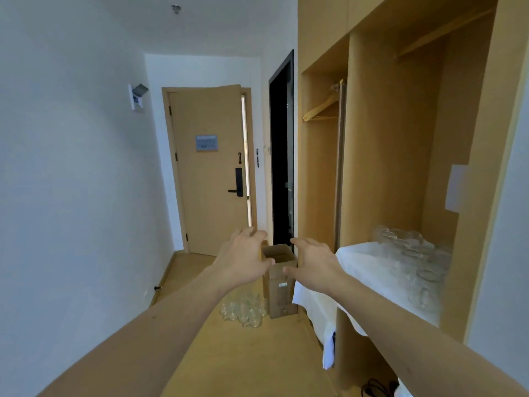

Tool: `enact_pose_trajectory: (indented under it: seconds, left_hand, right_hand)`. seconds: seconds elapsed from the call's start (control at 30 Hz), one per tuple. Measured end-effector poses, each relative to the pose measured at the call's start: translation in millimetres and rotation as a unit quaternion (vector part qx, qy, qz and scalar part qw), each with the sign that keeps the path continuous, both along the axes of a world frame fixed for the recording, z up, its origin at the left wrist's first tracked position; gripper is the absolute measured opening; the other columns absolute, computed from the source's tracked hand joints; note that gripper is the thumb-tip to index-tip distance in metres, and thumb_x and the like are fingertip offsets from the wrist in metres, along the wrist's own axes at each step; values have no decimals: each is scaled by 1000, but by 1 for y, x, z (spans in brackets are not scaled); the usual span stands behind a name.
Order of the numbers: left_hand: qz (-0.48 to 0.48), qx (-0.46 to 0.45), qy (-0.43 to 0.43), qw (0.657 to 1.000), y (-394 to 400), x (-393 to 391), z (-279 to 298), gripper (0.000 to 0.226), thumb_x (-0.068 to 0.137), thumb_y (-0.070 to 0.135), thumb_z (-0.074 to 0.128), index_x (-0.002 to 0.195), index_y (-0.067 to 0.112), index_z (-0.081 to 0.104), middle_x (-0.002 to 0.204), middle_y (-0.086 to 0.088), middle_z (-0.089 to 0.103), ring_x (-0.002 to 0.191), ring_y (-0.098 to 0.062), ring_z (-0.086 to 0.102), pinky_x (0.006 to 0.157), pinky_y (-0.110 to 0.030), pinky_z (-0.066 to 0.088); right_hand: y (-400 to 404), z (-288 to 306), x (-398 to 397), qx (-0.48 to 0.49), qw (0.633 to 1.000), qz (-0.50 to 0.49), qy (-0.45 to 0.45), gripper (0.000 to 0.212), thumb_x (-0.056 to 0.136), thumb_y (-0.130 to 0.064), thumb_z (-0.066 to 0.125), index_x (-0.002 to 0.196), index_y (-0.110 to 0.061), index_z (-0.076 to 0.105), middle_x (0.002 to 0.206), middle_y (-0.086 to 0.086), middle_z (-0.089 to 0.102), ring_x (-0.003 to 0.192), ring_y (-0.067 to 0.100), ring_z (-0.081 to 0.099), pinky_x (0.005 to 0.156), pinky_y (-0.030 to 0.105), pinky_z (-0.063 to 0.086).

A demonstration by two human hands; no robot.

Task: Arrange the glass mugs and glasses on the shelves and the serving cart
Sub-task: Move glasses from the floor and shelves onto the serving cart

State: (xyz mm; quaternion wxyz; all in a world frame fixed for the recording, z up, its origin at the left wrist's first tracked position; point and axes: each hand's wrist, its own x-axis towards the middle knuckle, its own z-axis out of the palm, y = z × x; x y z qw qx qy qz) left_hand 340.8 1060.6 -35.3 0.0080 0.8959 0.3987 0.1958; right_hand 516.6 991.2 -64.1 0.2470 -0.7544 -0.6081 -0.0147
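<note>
Both hands are extended forward at arm's length and hold nothing: the left hand (245,255) has its fingers loosely curved with the thumb apart, and the right hand (312,263) is spread, palm turned inward, thumb pointing toward the left hand. Between them, farther off on the wooden floor (246,359), stands an upright cardboard box (282,290) with its top flaps open; neither hand touches it. One cluster of glass mugs (243,309) sits on the floor just left of the box base. To the right, a second, larger group of glasses (412,259) rests on a white cloth (372,270) draped over a shelf inside the open wooden wardrobe (383,138). Wooden hangers (320,110) hang in the narrower wardrobe bay. Beyond, a dark doorway (282,144) and a closed wooden door (209,167) with a black handle end the corridor.
</note>
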Motion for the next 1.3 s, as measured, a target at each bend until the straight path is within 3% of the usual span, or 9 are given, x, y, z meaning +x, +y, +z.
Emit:
enact_pose_trajectory:
  seconds: [0.27, 0.4, 0.67, 0.9, 1.13, 1.3]
  left_hand:
    - [-42, -4, 4, 999, 72, 89, -7, 67, 92, 49, 63, 149, 23, 42, 150, -2, 43, 137, -26, 38, 110, -45, 41]
    - [-77, -18, 6, 997, 100, 128, -18, 65, 92, 48, 62, 148, 23, 43, 147, -3, 46, 136, -26, 38, 111, -42, 40]
    - [-152, -24, 8, 988, 170, 204, -33, 68, 93, 51, 61, 151, 24, 39, 157, -3, 37, 144, -26, 31, 115, -45, 36]
    - [-253, -24, 19, 967, 236, 268, -33, 66, 91, 52, 62, 148, 23, 42, 154, -2, 38, 143, -26, 30, 112, -43, 36]
    - [-347, -22, 20, 937, 284, 317, -23, 66, 92, 51, 62, 148, 24, 41, 154, 0, 40, 143, -27, 31, 110, -46, 38]
    - [-402, -19, 11, 915, 306, 342, -31, 64, 92, 52, 61, 147, 24, 42, 151, 1, 42, 140, -25, 34, 108, -40, 40]
  right_hand:
    - [55, -11, 79, -21, 999, -38, 31, 59, 86, -51, 64, 139, -34, 47, 141, -2, 53, 128, 27, 47, 98, 41, 44]
    - [74, -22, 110, -47, 996, -75, 28, 59, 86, -52, 65, 137, -27, 50, 140, 2, 54, 128, 28, 48, 101, 44, 47]
    - [116, -34, 160, -59, 984, -168, 16, 65, 87, -53, 64, 143, -28, 46, 144, -1, 52, 129, 25, 49, 102, 40, 46]
    - [156, -33, 194, -65, 962, -261, 39, 72, 88, -50, 64, 151, -27, 38, 154, -2, 41, 140, 24, 39, 110, 41, 39]
    - [183, -26, 213, -67, 934, -349, 43, 68, 87, -50, 64, 147, -27, 42, 147, -2, 50, 129, 23, 51, 102, 38, 48]
    - [194, -33, 221, -75, 911, -403, 37, 74, 88, -52, 64, 152, -27, 37, 152, -2, 45, 137, 26, 43, 107, 38, 43]
